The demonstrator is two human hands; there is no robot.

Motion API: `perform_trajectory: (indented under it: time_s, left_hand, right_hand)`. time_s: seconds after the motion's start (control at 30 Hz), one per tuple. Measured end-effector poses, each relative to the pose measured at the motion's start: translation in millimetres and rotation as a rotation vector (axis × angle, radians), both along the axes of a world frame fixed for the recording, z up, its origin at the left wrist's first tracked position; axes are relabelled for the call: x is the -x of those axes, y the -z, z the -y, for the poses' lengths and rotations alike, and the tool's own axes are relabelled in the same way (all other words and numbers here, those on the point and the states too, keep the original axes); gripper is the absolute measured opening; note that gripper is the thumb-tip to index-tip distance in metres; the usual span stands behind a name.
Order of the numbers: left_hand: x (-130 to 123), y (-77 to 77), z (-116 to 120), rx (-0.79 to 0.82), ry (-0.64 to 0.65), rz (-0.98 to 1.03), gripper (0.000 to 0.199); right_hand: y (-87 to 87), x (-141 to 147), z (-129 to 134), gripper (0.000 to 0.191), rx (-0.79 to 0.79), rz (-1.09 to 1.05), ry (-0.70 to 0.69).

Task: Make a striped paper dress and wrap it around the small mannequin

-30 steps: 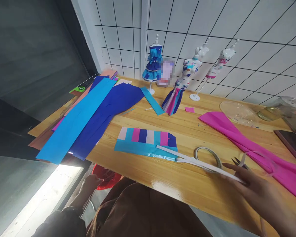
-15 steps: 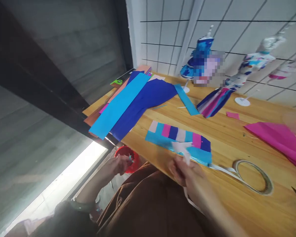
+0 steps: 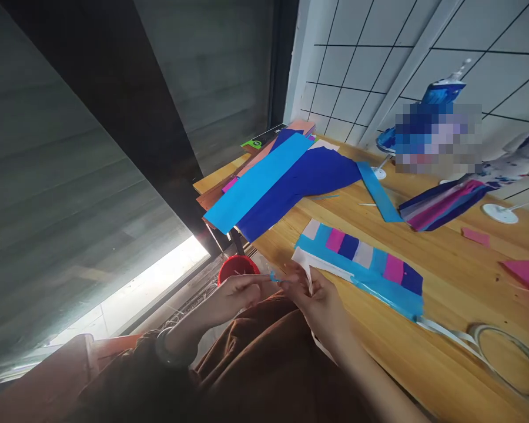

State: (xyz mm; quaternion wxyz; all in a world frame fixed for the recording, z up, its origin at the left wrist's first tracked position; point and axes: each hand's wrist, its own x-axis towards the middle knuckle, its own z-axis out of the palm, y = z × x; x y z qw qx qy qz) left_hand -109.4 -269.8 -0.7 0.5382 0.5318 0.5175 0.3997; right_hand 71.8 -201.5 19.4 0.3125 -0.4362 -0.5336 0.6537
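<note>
Over my lap, my left hand (image 3: 238, 294) points to the right, with a small blue scrap (image 3: 273, 275) at its fingertips. My right hand (image 3: 321, 299) is closed on a white strip (image 3: 309, 279), which looks like tape backing. Its blurred fingertips meet the left ones around the scrap. Beyond it, along the table edge, lies a striped fabric piece (image 3: 372, 255) of pink, navy, pale and light blue blocks with a light blue band. White backing covers the left part of the band. A strip of tape runs from its right corner to the tape roll (image 3: 506, 358).
A red bin (image 3: 235, 267) stands below the table edge, left of my hands. Light blue fabric (image 3: 260, 182) and navy fabric (image 3: 308, 176) are piled at the table's far left. Small dress forms stand at the back, one in a striped skirt (image 3: 445, 202). Pink fabric (image 3: 526, 273) lies at right.
My left hand has moved from above the red bin toward my right hand, and their fingertips now meet. The white strip lies lower, along the band's left part. The view has swung left.
</note>
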Motion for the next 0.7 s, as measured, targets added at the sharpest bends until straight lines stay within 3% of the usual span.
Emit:
perform_trajectory:
  time_s: [0.13, 0.23, 0.33, 0.43, 0.57, 0.7]
  left_hand:
    - [7, -6.8, -1, -0.031, -0.133, -0.557, 0.033]
    - [13, -4.5, -3, -0.210, -0.330, -0.863, 0.019]
    - [10, -4.2, -5, -0.632, -0.410, -0.904, 0.013]
    - [-2, -13.2, -8, -0.947, -0.319, -0.898, 0.015]
    - [-16, -25.2, -14, -1.076, -0.313, -0.961, 0.007]
    - [-19, -23.8, -17, -1.088, -0.298, -1.008, 0.009]
  right_hand:
    - [-0.2, 0, 0, 0.020, -0.039, 0.037, -0.008]
    - [0.9, -2, -1, 0.024, -0.031, 0.028, 0.032]
    - [3.5, -4, -3, 0.025, -0.018, 0.023, 0.041]
    - [5.1, -5, -4, 0.028, 0.006, 0.005, 0.030]
    - [2.1, -7, -2, 0.037, 0.042, -0.021, 0.051]
    - [-2.7, -8, -1, 0.044, 0.088, -0.035, 0.058]
